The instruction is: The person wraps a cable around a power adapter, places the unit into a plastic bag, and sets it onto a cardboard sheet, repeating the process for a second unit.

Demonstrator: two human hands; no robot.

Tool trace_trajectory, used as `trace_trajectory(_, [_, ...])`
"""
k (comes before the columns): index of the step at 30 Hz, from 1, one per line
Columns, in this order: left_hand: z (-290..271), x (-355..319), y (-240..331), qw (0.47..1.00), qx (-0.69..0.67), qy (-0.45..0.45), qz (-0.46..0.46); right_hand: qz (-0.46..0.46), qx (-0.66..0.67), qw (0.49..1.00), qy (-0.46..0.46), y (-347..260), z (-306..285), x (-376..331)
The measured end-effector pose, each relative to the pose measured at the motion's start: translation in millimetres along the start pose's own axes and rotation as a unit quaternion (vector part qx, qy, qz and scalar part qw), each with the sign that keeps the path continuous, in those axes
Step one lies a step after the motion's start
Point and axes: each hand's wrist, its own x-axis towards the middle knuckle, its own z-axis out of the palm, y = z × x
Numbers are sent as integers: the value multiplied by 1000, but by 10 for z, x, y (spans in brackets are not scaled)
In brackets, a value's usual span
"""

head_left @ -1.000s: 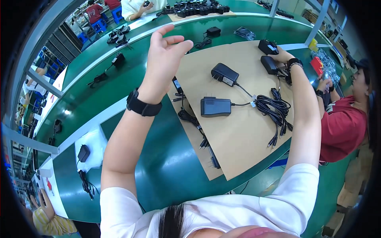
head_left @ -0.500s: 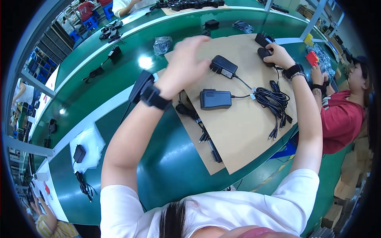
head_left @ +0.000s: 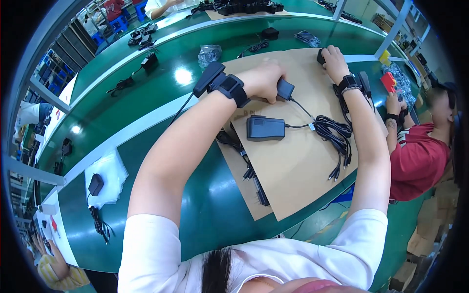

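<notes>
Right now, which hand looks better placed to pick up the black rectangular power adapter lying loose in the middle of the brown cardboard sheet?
Left. The left hand rests on another adapter just above the black rectangular power adapter; the right hand is farther off.

A long green workbench point(head_left: 146, 105) is seen curving across the room, with a white strip point(head_left: 122, 134) running along its length and two bright patches of overhead light point(head_left: 184, 76) mirrored in its glossy top. Beyond the workbench, at its far left, blue stools point(head_left: 119, 22) and dark shelving point(head_left: 63, 53) are set on the floor, while a grey metal post point(head_left: 398, 24) is raised at its far right. Stacked brown cartons point(head_left: 435, 219) are piled on the floor at the near right end of the workbench.
</notes>
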Motion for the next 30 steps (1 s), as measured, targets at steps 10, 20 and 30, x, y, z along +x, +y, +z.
trace_trajectory(10, [116, 133, -124, 933, 62, 326, 139, 176, 128, 964, 151, 218, -228, 121])
trace_trajectory(20, [165, 125, -23, 957, 37, 265, 113, 397, 391, 806, -197, 1102, 245, -174])
trace_trajectory(30, [154, 40, -21, 964, -20, 248, 92, 483, 412, 748, -193, 1142, 312, 65])
